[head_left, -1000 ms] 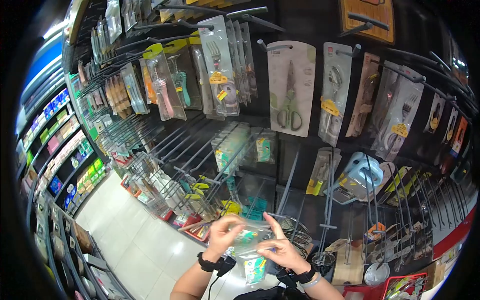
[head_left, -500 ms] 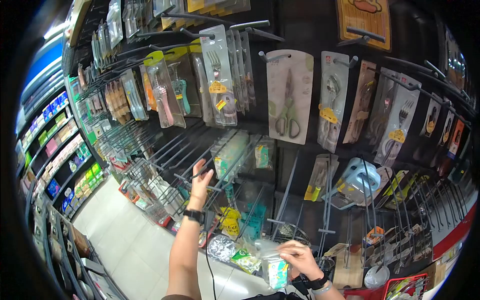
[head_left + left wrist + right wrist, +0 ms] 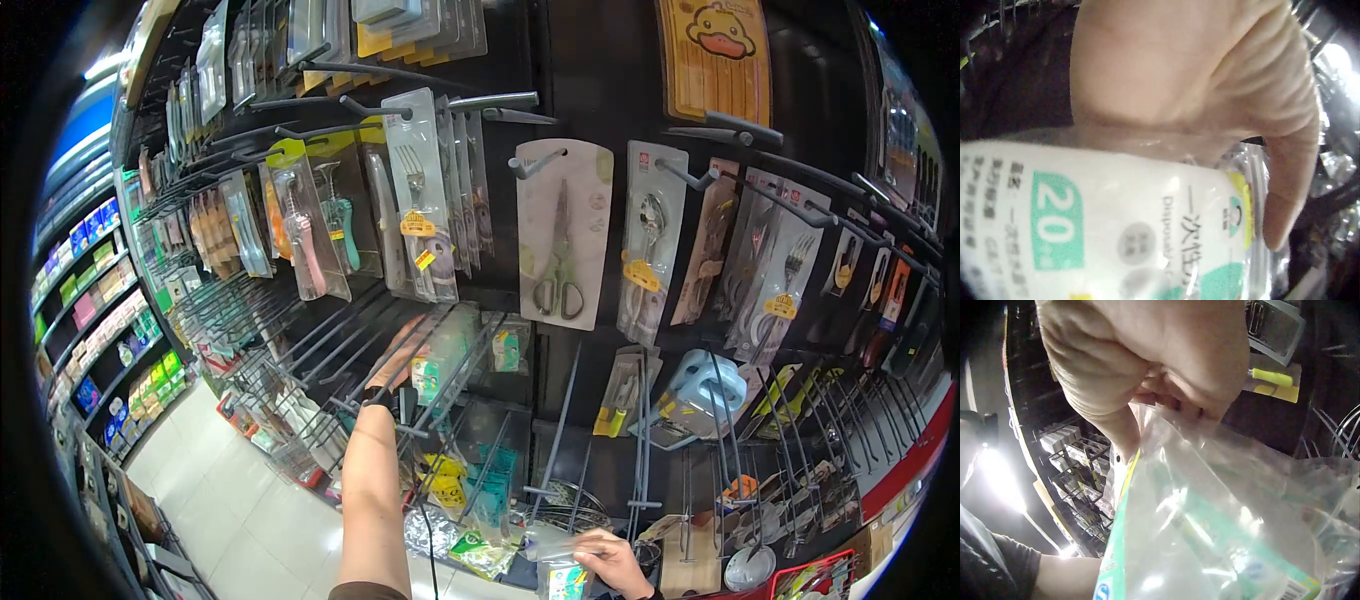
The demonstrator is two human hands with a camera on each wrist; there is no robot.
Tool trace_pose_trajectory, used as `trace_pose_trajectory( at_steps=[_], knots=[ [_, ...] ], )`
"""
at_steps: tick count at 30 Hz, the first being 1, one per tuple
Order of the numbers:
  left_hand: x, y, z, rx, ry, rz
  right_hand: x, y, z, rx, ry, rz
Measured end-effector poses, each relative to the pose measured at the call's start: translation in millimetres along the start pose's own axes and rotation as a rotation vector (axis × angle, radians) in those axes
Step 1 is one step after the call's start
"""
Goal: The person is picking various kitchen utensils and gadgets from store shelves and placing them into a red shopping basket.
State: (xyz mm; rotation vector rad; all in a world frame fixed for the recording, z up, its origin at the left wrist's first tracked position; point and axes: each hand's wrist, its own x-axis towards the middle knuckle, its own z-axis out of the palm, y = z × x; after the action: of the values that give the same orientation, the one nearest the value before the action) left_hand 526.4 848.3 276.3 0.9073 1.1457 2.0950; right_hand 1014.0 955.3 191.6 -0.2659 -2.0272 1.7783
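My left hand reaches up to a row of clear packets hanging on a hook. In the left wrist view, its thumb lies over the zip edge of a white and green packet marked "20" and "Disposable"; the other fingers are hidden behind it. Low at the front, my right hand pinches the top of another clear packet with a green and white label. The right wrist view shows this transparent bag hanging below the curled fingers and thumb.
Wire hooks stick out around my left arm. Carded scissors, a fork pack and a light blue grater-like tool hang on the black rack. Silvery and green packs sit low at the front.
My left hand has left the packet that both hands held, and moved up and forward to the hanging row. The right hand still holds its packet, lower in view.
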Motion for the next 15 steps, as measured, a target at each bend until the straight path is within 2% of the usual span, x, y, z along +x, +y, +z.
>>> trace_pose_trajectory(
  at_steps=[2,4,5,8,9,12,13,14,15],
  knots=[
    [2,-5,1,-0.029,0.0,0.019,-2,7,-4,-0.018,-0.004,-0.039],
    [11,-18,-12,-0.157,0.094,0.056,-7,10,-6,-0.158,-0.094,-0.075],
    [20,-22,-17,-0.12,-0.055,0.054,-5,9,-5,-0.158,-0.094,-0.071],
    [26,-30,-25,0.031,0.025,0.054,2,6,2,-0.083,-0.009,-0.092],
    [19,-38,-25,-0.076,0.165,0.155,3,4,4,-0.073,-0.007,-0.092],
    [-9,-28,-5,0.018,0.2,0.198,3,2,7,-0.066,-0.013,-0.095],
    [-24,-20,4,0.015,0.149,0.202,3,1,7,-0.069,-0.018,-0.101],
    [-38,-13,15,-0.047,0.264,0.18,3,1,8,-0.068,-0.022,-0.096],
    [-50,-10,15,-0.066,0.242,0.17,3,0,9,-0.08,-0.019,-0.103]
  ],
)
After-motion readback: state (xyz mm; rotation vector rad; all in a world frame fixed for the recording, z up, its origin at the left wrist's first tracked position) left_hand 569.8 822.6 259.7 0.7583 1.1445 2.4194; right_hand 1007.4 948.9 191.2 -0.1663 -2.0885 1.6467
